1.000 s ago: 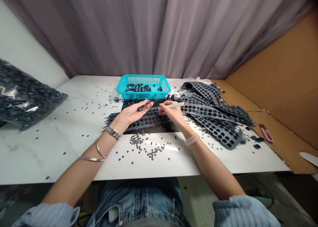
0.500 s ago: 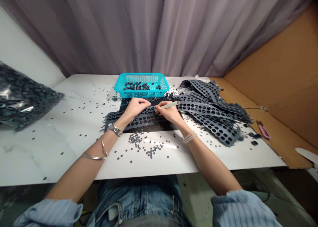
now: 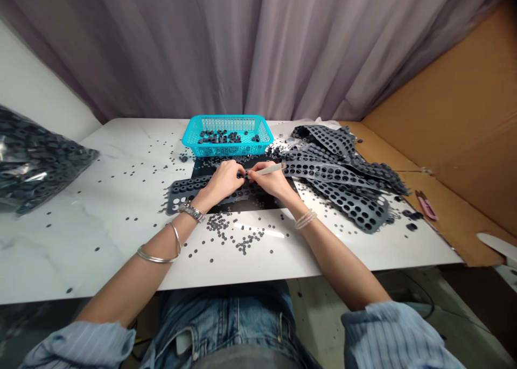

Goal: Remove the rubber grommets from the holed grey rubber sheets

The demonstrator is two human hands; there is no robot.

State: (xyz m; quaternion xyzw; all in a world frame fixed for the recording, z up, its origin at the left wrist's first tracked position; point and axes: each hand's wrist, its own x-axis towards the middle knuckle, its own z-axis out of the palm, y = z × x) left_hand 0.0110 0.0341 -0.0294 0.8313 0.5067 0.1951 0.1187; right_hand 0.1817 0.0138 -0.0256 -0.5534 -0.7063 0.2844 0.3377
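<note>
A dark rubber sheet (image 3: 183,190) with rows of rings lies flat on a black mat (image 3: 266,201) on the white table (image 3: 100,223). My left hand (image 3: 223,180) rests on the sheet, fingers curled and pinching at a small ring near the sheet's far edge. My right hand (image 3: 272,181) is closed around a thin white pen-like tool (image 3: 270,169), its tip meeting my left fingertips. Just beyond the hands stands a turquoise basket (image 3: 194,136) holding several loose dark rings.
A heap of punched-out dark sheets (image 3: 347,180) lies to the right. Small dark discs (image 3: 238,239) are scattered over the table. A clear bag of dark rings (image 3: 28,159) sits at the left. Pink snips (image 3: 426,206) lie on brown cardboard (image 3: 456,143) at the right.
My left hand turned from palm-up, holding a small dark piece, to palm-down on the sheet. Both hands have come closer together over the sheet.
</note>
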